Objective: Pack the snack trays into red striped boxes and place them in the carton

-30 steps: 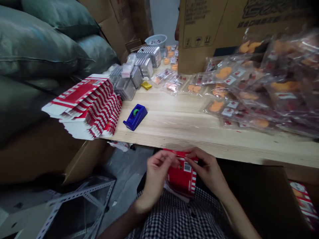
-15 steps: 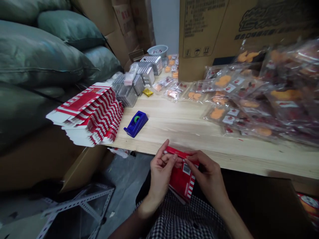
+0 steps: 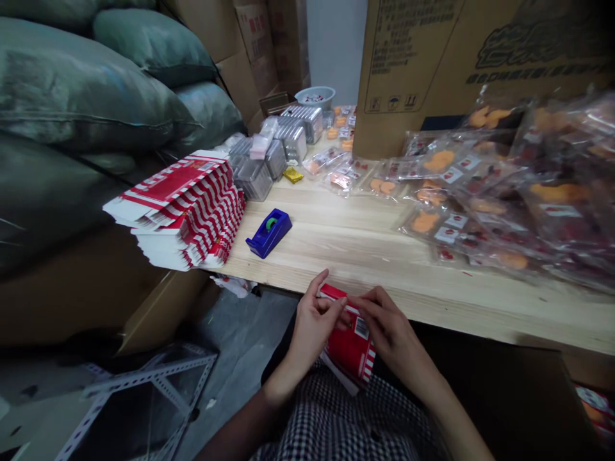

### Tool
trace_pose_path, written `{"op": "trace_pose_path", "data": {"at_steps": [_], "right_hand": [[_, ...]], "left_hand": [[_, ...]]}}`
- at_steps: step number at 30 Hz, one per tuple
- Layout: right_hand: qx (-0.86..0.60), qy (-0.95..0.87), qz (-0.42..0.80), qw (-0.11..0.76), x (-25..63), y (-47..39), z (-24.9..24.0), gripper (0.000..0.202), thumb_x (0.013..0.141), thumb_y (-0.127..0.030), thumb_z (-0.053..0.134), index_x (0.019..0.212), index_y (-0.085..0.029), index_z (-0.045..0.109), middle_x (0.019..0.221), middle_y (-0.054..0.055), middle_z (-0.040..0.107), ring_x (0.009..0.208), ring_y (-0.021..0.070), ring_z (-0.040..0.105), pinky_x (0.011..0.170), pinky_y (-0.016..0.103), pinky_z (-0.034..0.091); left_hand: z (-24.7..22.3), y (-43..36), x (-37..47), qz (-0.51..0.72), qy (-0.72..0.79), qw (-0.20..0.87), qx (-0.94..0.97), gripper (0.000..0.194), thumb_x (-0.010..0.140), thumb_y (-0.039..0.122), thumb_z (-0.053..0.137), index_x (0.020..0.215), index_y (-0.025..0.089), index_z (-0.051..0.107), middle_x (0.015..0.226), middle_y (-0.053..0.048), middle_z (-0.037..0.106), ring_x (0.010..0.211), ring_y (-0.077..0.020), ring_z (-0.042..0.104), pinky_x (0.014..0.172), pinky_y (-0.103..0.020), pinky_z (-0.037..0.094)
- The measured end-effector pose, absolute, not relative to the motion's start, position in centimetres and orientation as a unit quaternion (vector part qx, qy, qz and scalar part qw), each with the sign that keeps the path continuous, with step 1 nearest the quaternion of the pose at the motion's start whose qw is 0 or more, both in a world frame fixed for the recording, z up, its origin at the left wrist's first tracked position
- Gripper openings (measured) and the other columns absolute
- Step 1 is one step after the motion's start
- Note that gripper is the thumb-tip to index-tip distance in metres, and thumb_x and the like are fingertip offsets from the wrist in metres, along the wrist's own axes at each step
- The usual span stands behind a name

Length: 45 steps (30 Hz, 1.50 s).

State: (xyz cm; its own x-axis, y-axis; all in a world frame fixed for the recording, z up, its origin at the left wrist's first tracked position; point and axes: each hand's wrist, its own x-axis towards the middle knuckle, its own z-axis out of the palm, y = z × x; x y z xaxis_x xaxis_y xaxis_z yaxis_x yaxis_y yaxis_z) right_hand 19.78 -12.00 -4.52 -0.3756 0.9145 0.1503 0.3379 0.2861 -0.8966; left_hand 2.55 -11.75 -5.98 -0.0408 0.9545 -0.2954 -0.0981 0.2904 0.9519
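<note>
A red and white printed carton with striped edges and a barcode is held over my lap, just off the table's front edge. My left hand grips its left upper edge, thumb bent over it and index finger pointing up. On the right, my right hand pinches the upper edge near the barcode, its fingertips close to my left thumb. Part of the carton hides behind my fingers. Beyond it on the table sits a blue tape dispenser with a green core.
A stack of flat red-striped cartons stands at the table's left. Behind are clear plastic boxes, a yellow packet and a pale bowl. Bagged orange items heap up right, before a large cardboard box. Stuffed sacks line the left.
My right hand has slid left along the carton's upper edge, toward my left thumb. My left hand keeps its grip. The whole view has shifted slightly.
</note>
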Motion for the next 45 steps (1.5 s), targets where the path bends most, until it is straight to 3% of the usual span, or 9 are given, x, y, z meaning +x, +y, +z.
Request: {"op": "trace_pose_path", "data": {"at_steps": [4,7,11,15,23,32,36,40,45], "right_hand": [[-0.455,-0.681,0.433,0.376,20.8,-11.5,-5.0,0.035,0.102,-0.024,0.048,0.129,-0.030,0.069,0.101,0.007,0.060,0.097,0.0214,0.061,0.082,0.035,0.052],[-0.496,-0.616,0.438,0.428,22.6,-11.0,-4.8,0.028,0.100,-0.029,0.054,0.120,-0.029,0.074,0.099,0.006,0.062,0.094,0.0205,0.061,0.080,0.033,0.051],[-0.552,-0.483,0.427,0.529,24.8,-10.5,-4.3,0.023,0.095,-0.035,0.064,0.113,-0.029,0.077,0.104,0.004,0.065,0.095,0.0189,0.062,0.078,0.029,0.050],[-0.536,-0.425,0.419,0.597,25.6,-10.7,-4.7,0.021,0.092,-0.035,0.069,0.110,-0.029,0.078,0.113,0.004,0.068,0.108,0.0193,0.063,0.090,0.029,0.049],[-0.524,-0.310,0.455,0.650,27.1,-10.4,-6.4,0.029,0.082,-0.036,0.080,0.109,-0.027,0.079,0.115,0.005,0.077,0.102,0.0198,0.070,0.094,0.033,0.053],[-0.567,-0.103,0.493,0.652,27.6,-7.8,-12.0,0.040,0.060,-0.038,0.093,0.096,-0.024,0.082,0.096,0.003,0.082,0.081,0.0178,0.074,0.076,0.029,0.062],[-0.559,-0.134,0.420,0.702,28.3,-7.1,-11.7,0.045,0.066,-0.039,0.090,0.107,-0.025,0.080,0.108,0.004,0.080,0.092,0.0195,0.074,0.089,0.034,0.060],[-0.557,-0.203,0.377,0.712,28.3,-6.3,-10.9,0.041,0.076,-0.040,0.083,0.113,-0.024,0.077,0.117,0.007,0.077,0.102,0.0225,0.073,0.099,0.041,0.055],[-0.567,-0.245,0.400,0.677,27.7,-6.5,-11.7,0.040,0.078,-0.037,0.082,0.116,-0.024,0.076,0.120,0.008,0.076,0.110,0.0251,0.071,0.104,0.047,0.052]], "left_hand": [[-8.1,-11.4,0.8,0.367,0.663,0.410,0.508,0.077,0.077,0.050,0.079,0.144,0.024,0.052,0.052,0.009,0.052,0.048,-0.0109,0.048,0.055,-0.023,0.040],[-8.3,-10.6,-0.6,0.353,0.660,0.336,0.572,0.067,0.077,0.049,0.080,0.136,0.025,0.060,0.074,0.002,0.064,0.069,-0.0161,0.060,0.073,-0.028,0.048],[-7.7,-9.2,-1.3,0.365,0.503,0.541,0.568,0.053,0.083,0.043,0.076,0.130,0.023,0.064,0.122,-0.010,0.069,0.109,-0.0243,0.064,0.096,-0.037,0.049],[-6.4,-7.7,-1.3,0.314,0.422,0.690,0.498,0.039,0.086,0.039,0.074,0.118,0.020,0.068,0.108,-0.007,0.075,0.089,-0.0205,0.070,0.084,-0.035,0.055],[-1.3,-4.0,-1.1,0.287,0.405,0.463,0.734,0.037,0.093,0.042,0.065,0.127,0.027,0.068,0.125,-0.005,0.072,0.109,-0.0219,0.067,0.097,-0.035,0.050],[-5.5,8.4,0.1,0.285,0.488,0.332,0.755,0.038,0.087,0.042,0.068,0.116,0.017,0.071,0.118,-0.013,0.072,0.108,-0.0274,0.065,0.101,-0.043,0.048],[-4.1,11.4,0.8,0.267,0.432,0.437,0.743,0.049,0.094,0.050,0.057,0.128,0.015,0.064,0.123,-0.014,0.072,0.108,-0.0240,0.067,0.095,-0.037,0.052],[-3.1,10.7,1.4,0.176,0.326,0.586,0.721,0.056,0.085,0.043,0.072,0.134,0.019,0.061,0.123,-0.009,0.072,0.105,-0.0222,0.068,0.093,-0.035,0.053],[-2.2,7.8,0.9,0.234,0.371,0.460,0.772,0.032,0.084,0.030,0.073,0.113,0.019,0.071,0.106,-0.006,0.074,0.096,-0.0209,0.067,0.088,-0.034,0.053]]}}
